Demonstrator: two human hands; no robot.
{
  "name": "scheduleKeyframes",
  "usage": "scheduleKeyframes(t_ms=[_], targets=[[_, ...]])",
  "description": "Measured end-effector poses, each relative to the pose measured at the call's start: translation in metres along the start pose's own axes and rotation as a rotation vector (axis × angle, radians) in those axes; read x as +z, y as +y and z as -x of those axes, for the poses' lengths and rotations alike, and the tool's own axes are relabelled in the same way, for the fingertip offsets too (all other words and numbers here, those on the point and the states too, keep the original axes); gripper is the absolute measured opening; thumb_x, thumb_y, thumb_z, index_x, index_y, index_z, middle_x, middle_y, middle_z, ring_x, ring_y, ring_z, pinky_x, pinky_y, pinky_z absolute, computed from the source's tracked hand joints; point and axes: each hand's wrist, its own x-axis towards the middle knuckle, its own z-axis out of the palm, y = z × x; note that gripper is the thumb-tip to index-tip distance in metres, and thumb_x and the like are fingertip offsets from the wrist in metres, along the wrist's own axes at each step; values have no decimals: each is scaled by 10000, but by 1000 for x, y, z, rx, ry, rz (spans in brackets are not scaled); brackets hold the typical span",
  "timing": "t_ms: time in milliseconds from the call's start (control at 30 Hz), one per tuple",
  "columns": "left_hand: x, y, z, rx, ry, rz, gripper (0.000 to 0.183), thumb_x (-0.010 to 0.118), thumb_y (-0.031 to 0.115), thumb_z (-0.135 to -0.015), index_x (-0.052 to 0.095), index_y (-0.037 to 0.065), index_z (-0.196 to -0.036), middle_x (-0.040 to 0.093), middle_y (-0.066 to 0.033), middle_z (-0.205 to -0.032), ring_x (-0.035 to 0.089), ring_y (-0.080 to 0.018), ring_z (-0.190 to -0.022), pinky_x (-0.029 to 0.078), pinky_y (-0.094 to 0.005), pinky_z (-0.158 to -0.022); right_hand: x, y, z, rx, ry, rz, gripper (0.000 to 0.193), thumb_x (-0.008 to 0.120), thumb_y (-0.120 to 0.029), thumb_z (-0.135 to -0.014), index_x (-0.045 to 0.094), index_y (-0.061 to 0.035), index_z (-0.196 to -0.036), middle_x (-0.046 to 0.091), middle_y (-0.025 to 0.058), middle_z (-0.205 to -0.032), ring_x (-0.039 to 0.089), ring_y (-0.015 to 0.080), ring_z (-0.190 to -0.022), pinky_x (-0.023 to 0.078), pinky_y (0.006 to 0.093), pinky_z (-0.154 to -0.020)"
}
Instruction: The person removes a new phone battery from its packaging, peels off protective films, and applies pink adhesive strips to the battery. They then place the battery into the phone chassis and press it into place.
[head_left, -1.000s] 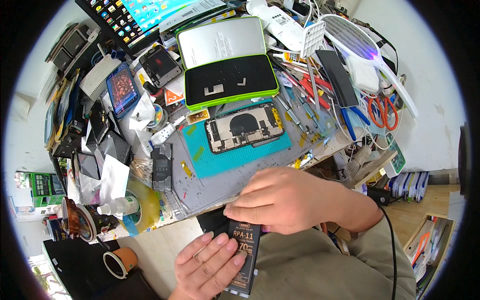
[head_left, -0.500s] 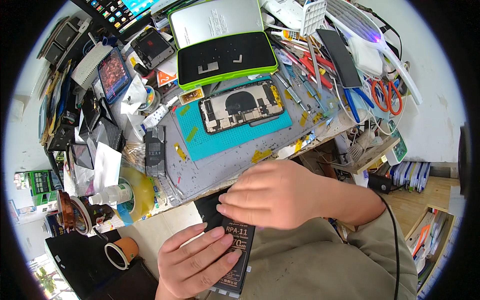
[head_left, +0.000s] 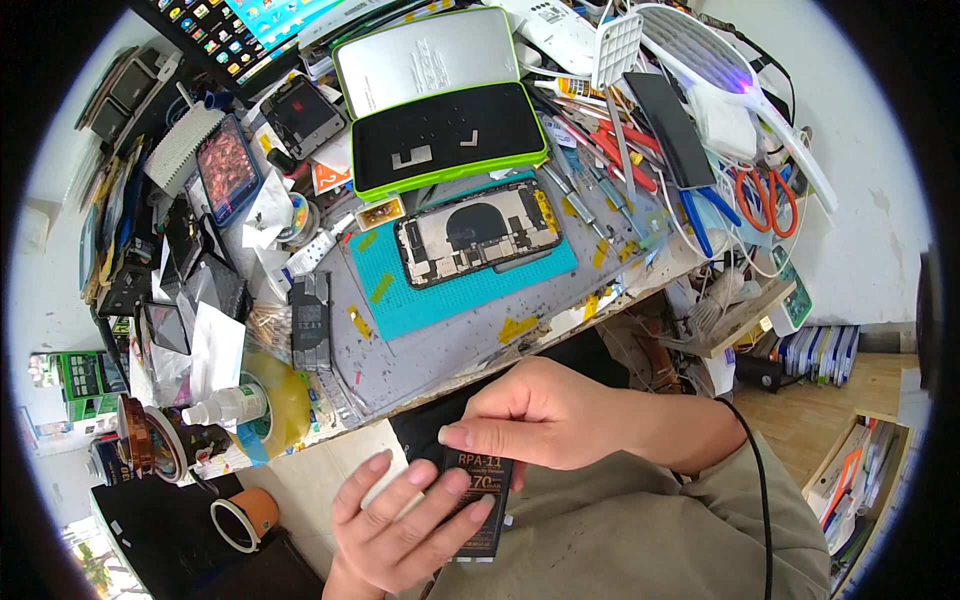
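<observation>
In front of my lap I hold a flat black phone battery (head_left: 487, 535) with pale printing. My left hand (head_left: 395, 520) is closed on it from the left, the fingers lying across its face. At the battery's upper end my right hand (head_left: 560, 415) is curled, thumb laid along the top edge and fingers hidden behind. Whether it also pinches a tab or film there cannot be seen. Beyond my hands, an opened phone body (head_left: 475, 228) with bare boards and a dark round coil lies on a turquoise mat (head_left: 410, 315).
A second black battery (head_left: 311, 325) lies left of the mat. Behind it stands an open green-edged case (head_left: 450, 180) holding small metal pieces. Screwdrivers, red-handled tools and blue-handled pliers (head_left: 692, 225) crowd the right. A tape roll (head_left: 285, 395) and spray bottle (head_left: 230, 405) sit at the desk's left edge.
My right hand has turned, going from a flat blurred position over the battery's top to a curled grip with the thumb showing. The view has shifted slightly.
</observation>
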Motion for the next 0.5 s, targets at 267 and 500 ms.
scheduleKeyframes(t_ms=[267, 500], targets=[[81, 30, -6, -574, 624, 1649, 1006, 804, 61, -821, 175, 61, -1605, 223, -189, -1650, 277, -326, -1513, 254, -521, -1212, 25, 10, -15, -229, 422, -510, 412, 533, -310, -1073, 703, 62, -1019, 725, 95, -891, 698, 142, -754, 569, 275, -679], [65, 27, -26, -912, 805, 1766, 466, 588, 241, -1026, 473, 12, -1415, 583, -203, -1389, 510, -359, -1351, 352, -548, -1177, 31, 27, 5, -319, 310, 423, 245, 591, -197, -1036, 714, -5, -946, 693, 58, -790, 626, 107, -697, 489, 278, -635]])
